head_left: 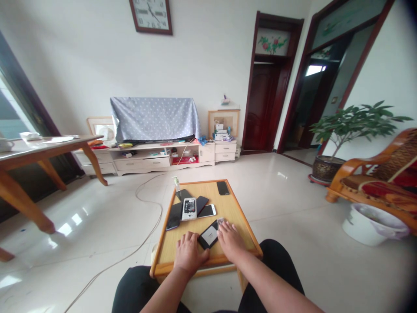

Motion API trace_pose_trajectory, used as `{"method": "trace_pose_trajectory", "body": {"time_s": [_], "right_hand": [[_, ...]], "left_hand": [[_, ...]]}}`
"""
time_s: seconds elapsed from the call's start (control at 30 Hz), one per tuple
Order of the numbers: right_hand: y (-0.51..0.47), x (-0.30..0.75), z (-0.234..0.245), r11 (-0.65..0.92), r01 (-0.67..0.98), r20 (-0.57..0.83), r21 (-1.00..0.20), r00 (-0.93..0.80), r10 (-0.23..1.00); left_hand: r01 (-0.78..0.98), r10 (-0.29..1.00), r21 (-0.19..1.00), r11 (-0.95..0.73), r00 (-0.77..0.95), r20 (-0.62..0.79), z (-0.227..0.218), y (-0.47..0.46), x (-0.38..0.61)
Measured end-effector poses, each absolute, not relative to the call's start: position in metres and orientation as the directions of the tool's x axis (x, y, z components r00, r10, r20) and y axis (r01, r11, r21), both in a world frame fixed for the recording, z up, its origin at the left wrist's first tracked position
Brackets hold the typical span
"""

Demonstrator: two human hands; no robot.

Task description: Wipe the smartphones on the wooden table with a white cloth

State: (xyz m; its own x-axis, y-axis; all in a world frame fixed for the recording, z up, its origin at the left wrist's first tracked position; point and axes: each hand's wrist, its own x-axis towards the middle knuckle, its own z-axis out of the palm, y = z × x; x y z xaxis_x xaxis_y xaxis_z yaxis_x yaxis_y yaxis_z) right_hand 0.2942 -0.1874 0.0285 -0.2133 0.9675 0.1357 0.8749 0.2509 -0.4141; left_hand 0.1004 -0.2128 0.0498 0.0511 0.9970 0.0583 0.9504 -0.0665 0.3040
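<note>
A black phone-like slab (pixel 208 235) with a pale, faintly printed rectangle lies tilted on the small wooden table (pixel 233 213). Beside its left edge rests my left hand (pixel 190 251), palm down, fingers loosely bent and apart, the thumb close to the lower corner. My right hand (pixel 230 240) lies over its right edge, with fingertips pressed on a small greyish, crumpled-looking piece (pixel 220 221) at the upper corner. What that piece is made of cannot be made out. Farther up the table is a silver phone (pixel 189 209) with its battery exposed.
Around the silver phone lie a dark phone (pixel 174 216), another dark phone (pixel 202 203) and a white-framed phone (pixel 208 211). One more black phone (pixel 223 188) is near the far right corner. A pump bottle (pixel 176 183) stands at the far left corner. A cable (pixel 130 253) crosses the floor.
</note>
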Motion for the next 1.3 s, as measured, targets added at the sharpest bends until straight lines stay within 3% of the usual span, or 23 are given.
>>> {"method": "trace_pose_trajectory", "body": {"time_s": [0.07,0.23,0.43,0.63,0.8,1.03,1.2,1.3], "right_hand": [[-0.195,0.295,0.029,0.269,0.872,0.141,-0.408,-0.231,0.963],[-0.226,0.28,0.026,0.487,0.755,0.188,-0.44,-0.453,0.872],[-0.202,0.29,0.036,0.32,0.852,0.156,-0.415,-0.28,0.947],[-0.213,0.256,0.032,0.523,0.722,0.19,-0.453,-0.494,0.848],[-0.192,0.248,0.032,0.521,0.727,0.172,-0.448,-0.501,0.848],[-0.175,0.267,0.03,0.264,0.89,0.09,-0.373,-0.248,0.965],[-0.206,0.265,0.017,0.416,0.804,0.104,-0.424,-0.413,0.905],[-0.206,0.276,0.019,0.407,0.814,0.098,-0.416,-0.405,0.909]], "left_hand": [[0.952,0.998,0.301,-0.059,0.046,0.05,0.051,-0.213,0.101],[0.954,0.999,0.297,-0.039,0.038,0.012,0.054,-0.214,0.102],[0.947,0.998,0.314,-0.059,0.048,0.041,0.05,-0.213,0.1],[0.949,0.998,0.31,-0.062,0.063,0.008,0.049,-0.212,0.097],[0.942,0.998,0.33,-0.057,0.047,0.039,0.048,-0.212,0.099],[0.942,0.997,0.329,-0.06,0.043,0.059,0.046,-0.212,0.098],[0.927,0.996,0.369,-0.073,0.047,0.08,0.043,-0.214,0.094],[0.926,0.995,0.37,-0.077,0.048,0.089,0.042,-0.216,0.092]]}}
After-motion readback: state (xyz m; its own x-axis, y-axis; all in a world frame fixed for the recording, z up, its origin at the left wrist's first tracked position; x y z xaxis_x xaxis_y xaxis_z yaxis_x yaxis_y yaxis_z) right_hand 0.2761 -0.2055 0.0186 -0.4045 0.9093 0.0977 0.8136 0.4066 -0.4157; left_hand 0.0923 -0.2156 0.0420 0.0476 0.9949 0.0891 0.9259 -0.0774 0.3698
